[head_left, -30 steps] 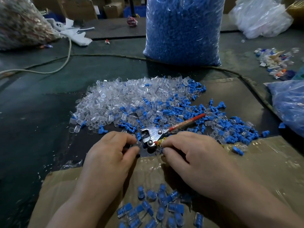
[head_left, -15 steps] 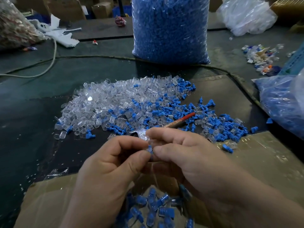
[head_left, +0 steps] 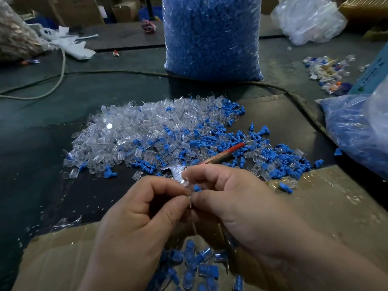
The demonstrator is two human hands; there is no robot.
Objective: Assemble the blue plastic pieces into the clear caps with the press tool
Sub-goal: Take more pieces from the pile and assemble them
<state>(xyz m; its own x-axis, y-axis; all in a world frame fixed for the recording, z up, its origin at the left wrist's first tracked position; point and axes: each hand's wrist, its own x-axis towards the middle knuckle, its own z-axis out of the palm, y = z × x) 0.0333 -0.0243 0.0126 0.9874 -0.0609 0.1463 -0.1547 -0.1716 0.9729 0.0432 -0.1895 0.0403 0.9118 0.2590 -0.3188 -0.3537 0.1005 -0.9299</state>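
Blue plastic piece [head_left: 197, 188]: pinched by right hand [head_left: 237, 204], just beside small clear cap [head_left: 190, 198] pinched by left hand [head_left: 142, 215].
Behind: silver, red-handled press tool [head_left: 222, 154], head half hidden by right fingers.
Around: heap of clear caps and blue pieces [head_left: 157, 133]; tall bag of blue pieces [head_left: 212, 36].
Surface: dark green table [head_left: 42, 133], brown cardboard [head_left: 325, 206].

Curled fingers of the right hand [head_left: 237, 204] cover part of the silver-headed, red-handled press tool [head_left: 214, 158] at 12 o'clock. The tiny clear plastic cap [head_left: 189, 197] pinched by the left hand [head_left: 134, 223] and the small blue plastic piece [head_left: 197, 188] in the right's pinch are mostly covered; whether they are joined is unclear. At 6 o'clock, both wrists and the bottom edge cut off the heap of blue-filled clear caps [head_left: 195, 262].
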